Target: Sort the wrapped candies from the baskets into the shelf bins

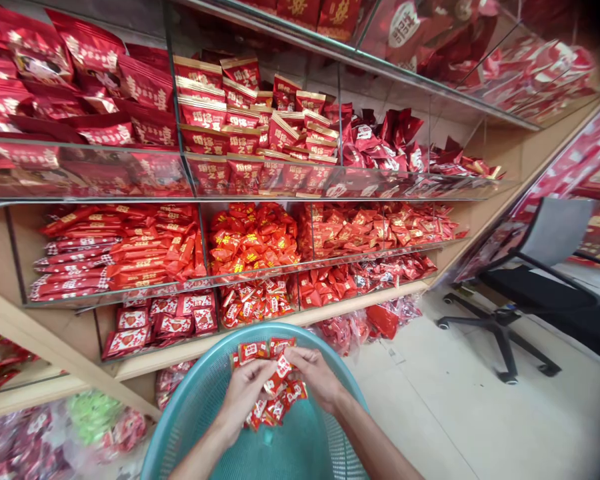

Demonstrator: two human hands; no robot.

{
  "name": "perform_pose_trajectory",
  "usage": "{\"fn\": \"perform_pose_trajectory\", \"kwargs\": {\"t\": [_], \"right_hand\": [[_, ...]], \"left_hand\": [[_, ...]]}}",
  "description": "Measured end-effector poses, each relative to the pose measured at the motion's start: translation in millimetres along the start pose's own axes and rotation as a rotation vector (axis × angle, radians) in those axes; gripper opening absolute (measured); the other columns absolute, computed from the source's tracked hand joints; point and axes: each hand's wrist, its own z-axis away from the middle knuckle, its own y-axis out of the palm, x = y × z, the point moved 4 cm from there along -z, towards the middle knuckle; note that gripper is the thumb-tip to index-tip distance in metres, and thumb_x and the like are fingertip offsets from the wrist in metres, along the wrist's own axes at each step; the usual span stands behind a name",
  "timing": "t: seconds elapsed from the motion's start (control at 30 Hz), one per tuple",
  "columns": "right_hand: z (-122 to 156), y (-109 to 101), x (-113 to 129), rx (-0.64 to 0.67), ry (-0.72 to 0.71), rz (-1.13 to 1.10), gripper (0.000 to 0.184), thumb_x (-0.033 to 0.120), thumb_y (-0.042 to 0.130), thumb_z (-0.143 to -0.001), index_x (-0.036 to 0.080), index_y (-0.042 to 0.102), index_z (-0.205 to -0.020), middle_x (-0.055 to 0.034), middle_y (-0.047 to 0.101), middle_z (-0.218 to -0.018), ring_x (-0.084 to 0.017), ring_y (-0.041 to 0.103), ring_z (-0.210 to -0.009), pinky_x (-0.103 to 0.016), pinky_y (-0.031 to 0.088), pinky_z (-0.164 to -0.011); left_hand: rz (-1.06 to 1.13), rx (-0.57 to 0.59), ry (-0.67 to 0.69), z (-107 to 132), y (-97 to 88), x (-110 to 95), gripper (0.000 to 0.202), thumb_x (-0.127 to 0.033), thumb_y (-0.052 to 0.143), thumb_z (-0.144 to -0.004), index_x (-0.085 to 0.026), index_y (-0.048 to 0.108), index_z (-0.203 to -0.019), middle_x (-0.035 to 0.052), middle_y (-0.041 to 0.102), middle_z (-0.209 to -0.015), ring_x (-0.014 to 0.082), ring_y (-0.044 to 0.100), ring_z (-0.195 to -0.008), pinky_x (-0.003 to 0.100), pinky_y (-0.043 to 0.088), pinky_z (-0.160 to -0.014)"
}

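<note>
Over a round teal plastic basket, both hands meet at one small red wrapped candy with white lettering. My left hand pinches its left side between thumb and fingertips. On the other side, my right hand grips its upper right edge, fingers bent. Below and behind the hands, several similar red candy packets lie in a loose heap on the basket's bottom. Parts of that heap are hidden by the fingers.
Glass-fronted shelves full of red snack packets rise behind the basket. Bagged goods lie on the floor at lower left, others under the lowest shelf. A wheeled office chair stands on the tiled floor at right.
</note>
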Motion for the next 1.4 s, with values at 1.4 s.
{"fn": "perform_pose_trajectory", "kwargs": {"t": [1.4], "right_hand": [[-31,-28,-29,-0.036,0.136,0.441,0.022,0.037,0.068,-0.066,0.018,0.059,-0.062,0.0047,0.055,-0.046,-0.009,0.05,-0.037,-0.02,0.038,-0.036]], "left_hand": [[-0.642,0.437,-0.016,21,4.7,66,0.018,-0.038,0.061,-0.065,-0.021,0.068,-0.066,-0.0025,0.058,-0.053,0.0121,0.047,-0.05,0.022,0.034,-0.049]]}}
